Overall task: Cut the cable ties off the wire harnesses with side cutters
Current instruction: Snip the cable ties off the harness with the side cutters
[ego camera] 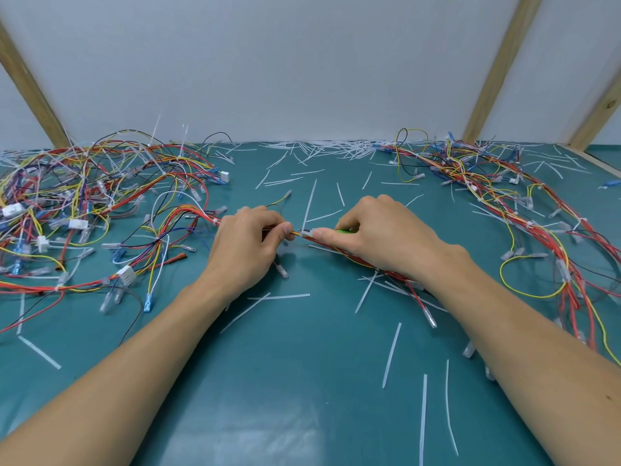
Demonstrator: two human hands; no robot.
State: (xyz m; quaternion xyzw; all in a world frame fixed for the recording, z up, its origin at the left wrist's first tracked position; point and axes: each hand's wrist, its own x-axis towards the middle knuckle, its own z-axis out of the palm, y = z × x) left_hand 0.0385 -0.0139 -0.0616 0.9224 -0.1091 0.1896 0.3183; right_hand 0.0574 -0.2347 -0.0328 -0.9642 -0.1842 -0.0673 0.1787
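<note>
Teal mat [302, 381], white wall behind, cut ties strewn about. Left hand [245, 247] pinches harness [295, 233] mid-frame; right hand [379, 237] grips green-handled cutters [346, 231] at tie [306, 232].

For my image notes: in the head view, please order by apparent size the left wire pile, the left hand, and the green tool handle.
1. left wire pile
2. left hand, though nearer the camera
3. green tool handle, mostly hidden by the right hand
</note>
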